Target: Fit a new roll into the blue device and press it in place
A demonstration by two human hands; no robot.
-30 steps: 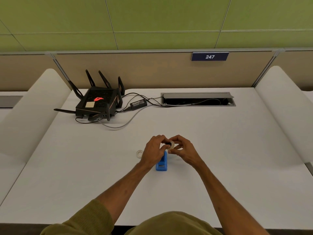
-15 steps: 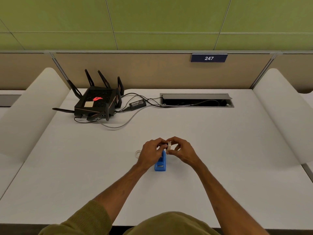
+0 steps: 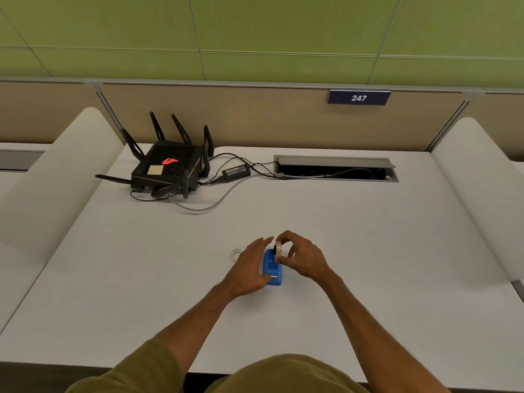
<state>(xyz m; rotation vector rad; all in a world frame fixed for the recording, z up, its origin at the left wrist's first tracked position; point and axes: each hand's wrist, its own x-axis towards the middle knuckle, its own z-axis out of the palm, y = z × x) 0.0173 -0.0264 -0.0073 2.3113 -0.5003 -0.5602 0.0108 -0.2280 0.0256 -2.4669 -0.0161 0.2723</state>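
Your right hand (image 3: 302, 259) pinches a tape roll (image 3: 278, 249) between thumb and fingers, holding it on edge just above the far end of the blue dispenser (image 3: 272, 268). Your left hand (image 3: 249, 268) lies with straight fingers along the dispenser's left side, thumb near its close end; whether it presses the casing cannot be told. The two hands are close together, with the dispenser between them, near the middle of the white table (image 3: 368, 251). A clear ring (image 3: 235, 253) lies flat on the table just left of your left hand. At the far left stands a black router (image 3: 170, 168) with raised antennas; its adapter (image 3: 236, 172) and cables run to the open cable tray (image 3: 336, 168). A plate (image 3: 358, 97) on the partition reads 247.
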